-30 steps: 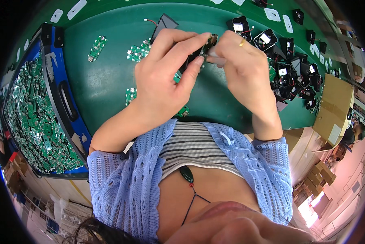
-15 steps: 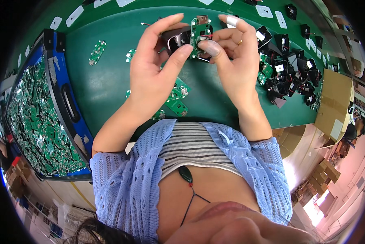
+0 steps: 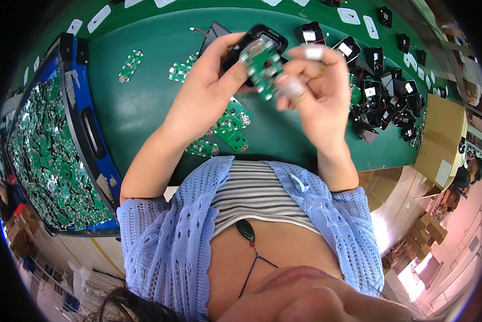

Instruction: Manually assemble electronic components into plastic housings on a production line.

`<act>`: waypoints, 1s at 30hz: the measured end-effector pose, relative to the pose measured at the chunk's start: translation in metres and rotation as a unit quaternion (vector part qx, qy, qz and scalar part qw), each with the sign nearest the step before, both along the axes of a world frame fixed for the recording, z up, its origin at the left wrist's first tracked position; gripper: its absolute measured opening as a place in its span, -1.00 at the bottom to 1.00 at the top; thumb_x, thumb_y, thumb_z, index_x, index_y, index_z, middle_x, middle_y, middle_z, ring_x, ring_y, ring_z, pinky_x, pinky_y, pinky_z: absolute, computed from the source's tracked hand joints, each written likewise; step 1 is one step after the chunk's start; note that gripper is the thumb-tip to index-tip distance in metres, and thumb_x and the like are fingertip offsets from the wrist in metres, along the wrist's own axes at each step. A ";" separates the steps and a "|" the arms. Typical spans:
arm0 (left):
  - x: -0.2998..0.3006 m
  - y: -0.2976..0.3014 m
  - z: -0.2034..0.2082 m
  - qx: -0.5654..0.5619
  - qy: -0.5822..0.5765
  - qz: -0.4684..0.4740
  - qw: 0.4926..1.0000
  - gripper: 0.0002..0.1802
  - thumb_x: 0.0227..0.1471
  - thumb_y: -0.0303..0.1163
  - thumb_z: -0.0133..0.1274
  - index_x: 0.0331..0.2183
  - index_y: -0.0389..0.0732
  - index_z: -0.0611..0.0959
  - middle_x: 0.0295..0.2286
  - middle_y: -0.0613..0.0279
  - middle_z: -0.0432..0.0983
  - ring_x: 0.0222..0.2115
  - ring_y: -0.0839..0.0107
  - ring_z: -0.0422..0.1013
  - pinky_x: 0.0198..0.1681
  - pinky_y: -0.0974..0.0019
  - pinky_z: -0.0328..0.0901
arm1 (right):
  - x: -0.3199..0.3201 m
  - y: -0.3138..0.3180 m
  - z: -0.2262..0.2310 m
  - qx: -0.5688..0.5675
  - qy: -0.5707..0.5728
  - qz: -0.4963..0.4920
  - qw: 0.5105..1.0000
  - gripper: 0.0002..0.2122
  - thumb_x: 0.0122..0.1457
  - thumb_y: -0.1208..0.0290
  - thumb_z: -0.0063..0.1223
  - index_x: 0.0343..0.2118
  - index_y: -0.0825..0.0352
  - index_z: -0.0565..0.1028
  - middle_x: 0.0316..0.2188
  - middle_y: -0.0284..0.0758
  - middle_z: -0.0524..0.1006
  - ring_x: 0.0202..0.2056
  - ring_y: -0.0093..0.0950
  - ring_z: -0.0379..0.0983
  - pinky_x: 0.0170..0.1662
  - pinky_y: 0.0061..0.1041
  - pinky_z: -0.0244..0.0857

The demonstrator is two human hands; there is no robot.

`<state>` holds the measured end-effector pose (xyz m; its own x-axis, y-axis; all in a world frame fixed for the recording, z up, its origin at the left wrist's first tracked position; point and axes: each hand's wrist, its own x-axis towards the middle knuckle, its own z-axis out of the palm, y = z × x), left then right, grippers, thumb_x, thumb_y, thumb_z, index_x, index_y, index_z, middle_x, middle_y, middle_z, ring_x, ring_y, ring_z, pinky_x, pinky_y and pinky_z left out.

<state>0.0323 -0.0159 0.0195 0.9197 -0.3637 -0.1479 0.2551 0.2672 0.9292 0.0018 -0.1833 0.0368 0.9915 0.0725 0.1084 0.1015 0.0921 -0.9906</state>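
My left hand is closed around a black plastic case with a hollow, rounded-corner frame. Its thumb presses at the left edge of a green circuit board, which is tilted in front of the case and blurred by motion. My right hand is beside the board's right edge, with thumb and fingers curled together there. Whatever they pinch is too smeared to make out. White tape wraps one right fingertip, and a ring is on a finger.
Loose circuit boards lie below my left hand, and another board lies farther left. A blue-framed bin full of boards stands at the left. Black cases with wires are heaped at the right, near a cardboard box.
The circuit board has tilted and shifted lower. My right hand has drawn slightly right and down. The case's hollow frame now shows behind the board.
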 end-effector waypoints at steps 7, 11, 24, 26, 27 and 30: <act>0.002 0.003 -0.002 -0.081 0.102 -0.042 0.991 -0.59 0.07 -0.54 -0.05 -0.01 -0.31 0.34 -0.20 0.21 0.44 -0.19 0.47 0.40 -0.13 0.38 0.32 | 0.002 0.004 -0.003 -0.417 -0.374 -0.067 0.825 -0.73 -0.27 0.51 0.26 -0.38 0.22 0.57 -0.54 -0.41 0.40 -0.56 -0.46 0.34 -0.52 -0.54 0.28; -0.006 -0.006 -0.005 -0.116 0.106 0.016 0.987 -0.64 0.08 -0.56 -0.09 -0.05 -0.28 0.32 -0.21 0.17 0.43 -0.19 0.43 0.40 -0.13 0.35 0.33 | 0.018 0.000 -0.015 -0.317 -0.414 -0.069 0.850 -0.70 -0.32 0.54 0.28 -0.39 0.23 0.57 -0.48 -0.39 0.42 -0.47 -0.42 0.37 -0.45 -0.51 0.30; -0.023 -0.017 0.005 -0.104 -0.031 0.051 0.993 -0.61 0.22 -0.35 -0.17 0.03 -0.30 0.23 -0.12 0.14 0.36 -0.14 0.49 0.33 -0.13 0.43 0.29 | 0.016 0.000 -0.005 -0.374 -0.359 -0.128 0.846 -0.79 -0.20 0.62 0.26 -0.45 0.35 0.48 -0.51 -0.32 0.44 -0.48 -0.40 0.38 -0.49 -0.50 0.27; -0.023 -0.017 0.006 -0.099 -0.034 0.061 0.993 -0.61 0.22 -0.34 -0.17 0.03 -0.29 0.23 -0.12 0.13 0.36 -0.13 0.48 0.32 -0.12 0.43 0.29 | 0.016 0.000 -0.003 -0.377 -0.354 -0.120 0.847 -0.80 -0.18 0.62 0.24 -0.45 0.36 0.47 -0.51 -0.30 0.43 -0.48 -0.38 0.37 -0.48 -0.49 0.27; -0.022 -0.016 0.006 -0.098 -0.033 0.066 0.992 -0.61 0.22 -0.34 -0.17 0.03 -0.29 0.23 -0.12 0.13 0.36 -0.13 0.48 0.32 -0.12 0.43 0.29 | 0.016 -0.001 -0.002 -0.381 -0.349 -0.118 0.848 -0.80 -0.18 0.62 0.24 -0.45 0.37 0.46 -0.51 -0.30 0.42 -0.48 -0.37 0.37 -0.48 -0.48 0.27; -0.021 -0.015 0.005 -0.094 -0.055 0.074 0.991 -0.61 0.22 -0.35 -0.18 0.03 -0.30 0.23 -0.11 0.12 0.36 -0.12 0.46 0.31 -0.09 0.41 0.27 | 0.016 -0.002 0.000 -0.377 -0.342 -0.109 0.853 -0.80 -0.17 0.63 0.23 -0.44 0.38 0.45 -0.50 -0.28 0.41 -0.47 -0.36 0.36 -0.46 -0.46 0.27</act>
<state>0.0115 -0.0314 0.0248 0.9717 -0.2360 0.0132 0.1012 0.4658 0.8791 0.0179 -0.1852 0.0371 0.7132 0.2000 0.6719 0.6139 -0.6410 -0.4608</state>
